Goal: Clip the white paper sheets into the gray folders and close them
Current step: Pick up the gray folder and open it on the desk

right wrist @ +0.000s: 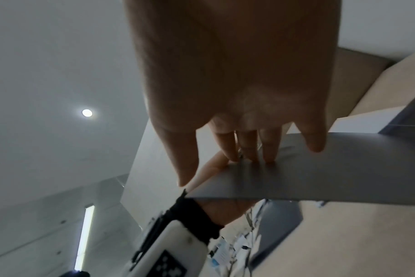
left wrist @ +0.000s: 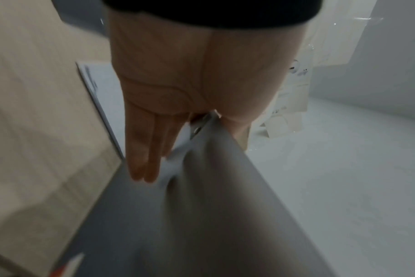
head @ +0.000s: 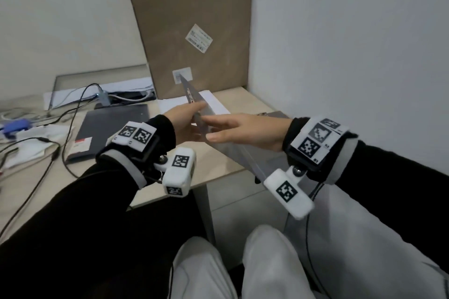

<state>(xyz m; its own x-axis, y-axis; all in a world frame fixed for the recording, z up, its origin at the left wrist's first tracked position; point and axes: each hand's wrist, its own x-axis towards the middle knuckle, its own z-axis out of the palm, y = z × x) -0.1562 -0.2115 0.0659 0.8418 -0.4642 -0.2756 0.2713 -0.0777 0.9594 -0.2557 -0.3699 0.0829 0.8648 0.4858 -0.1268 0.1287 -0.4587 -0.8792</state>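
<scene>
The gray folder [head: 197,104] is thin, smooth and stiff, held on edge above the counter [head: 233,162] near its front edge, so only a narrow sliver of it shows in the head view. The left hand [head: 185,120] grasps it from 9 o'clock, thumb on one face and fingers on the other. The right hand [head: 245,131] is released, straight fingers touching the folder's flat side from 3 o'clock. White paper sheets [head: 213,102] lie flat at 12 o'clock, partly hidden behind the hands, before a matte cardboard box [head: 192,7]. A second dark folder [head: 109,126] lies at 9 o'clock.
</scene>
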